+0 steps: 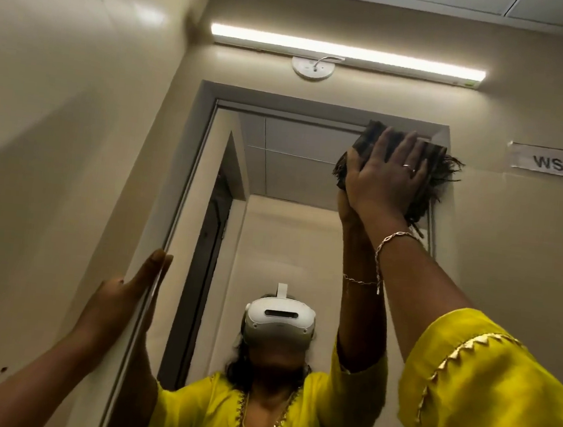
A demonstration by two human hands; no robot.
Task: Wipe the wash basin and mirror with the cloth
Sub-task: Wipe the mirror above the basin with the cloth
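Yellow sleeve (497, 389) nearest, its right hand (385, 178) pressing the dark cloth (370, 137) against the mirror's (295, 166) top right corner, fingers (401, 152) straight and spread. Left hand (120, 304) rests on the mirror's left edge, fingers straight too.

Beige wall (75, 124) carries the mirror (293, 180), 1 lit tube light (347, 51) above it, round white plate (312, 68) just under the light, "WS 13" label (558, 163) right of it; cloth (370, 137) flat against mirror's top-right corner.
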